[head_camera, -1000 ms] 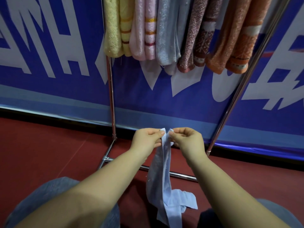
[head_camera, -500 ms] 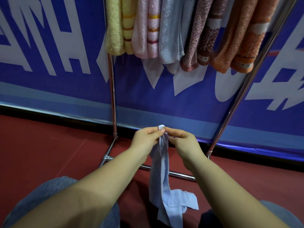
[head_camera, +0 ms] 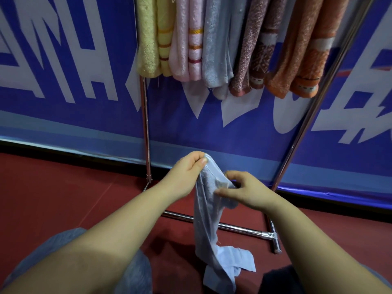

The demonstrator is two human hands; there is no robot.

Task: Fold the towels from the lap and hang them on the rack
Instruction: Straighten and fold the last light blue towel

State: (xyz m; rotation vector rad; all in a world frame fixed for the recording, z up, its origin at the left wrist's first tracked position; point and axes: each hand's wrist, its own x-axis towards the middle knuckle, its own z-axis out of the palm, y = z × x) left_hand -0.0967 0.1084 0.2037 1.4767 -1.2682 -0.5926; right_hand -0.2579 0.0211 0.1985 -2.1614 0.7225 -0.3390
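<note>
Pale-blue thin cotton towel dangles below the chrome rack, left hand pinching its top corner, right hand pinching the edge; looks limp and light, so grab corners.

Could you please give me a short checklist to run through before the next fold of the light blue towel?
1. Left hand pinches the top corner of the light blue towel: ok.
2. Right hand has a grip on a second edge: ok, lower than the left.
3. Towel spread flat for folding: not ok, it hangs bunched and twisted.
4. Bottom end clear of the floor: cannot tell.
5. Free space on the rack for another towel: cannot tell, the top bar is out of view.
</note>
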